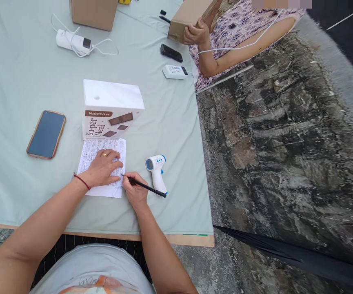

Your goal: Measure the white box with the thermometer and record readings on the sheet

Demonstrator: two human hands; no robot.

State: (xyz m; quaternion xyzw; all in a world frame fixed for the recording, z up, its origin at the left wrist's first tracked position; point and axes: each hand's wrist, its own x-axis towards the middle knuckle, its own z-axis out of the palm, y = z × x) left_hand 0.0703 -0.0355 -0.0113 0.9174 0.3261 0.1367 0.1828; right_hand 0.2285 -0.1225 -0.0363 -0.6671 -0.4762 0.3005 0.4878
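A printed sheet of paper (105,191) lies on the cloth-covered table in front of me. My left hand (103,167) rests flat on the sheet with its fingers spread. A black pen (148,188) is gripped in my right hand (136,191), its tip at the right edge of the paper. Just beyond the sheet stands a white "Super Meal" box (113,98), touching or nearly touching the paper's far edge. To the right of my right hand lies a white and blue infrared thermometer (157,171).
A smartphone (46,134) lies at the left. Farther off are a white power bank (74,42) with a cable, a cardboard box (94,14), a black device (172,53) and a white device (175,72). Another person's hand (197,32) holds a cardboard box (188,20) at the table's right edge.
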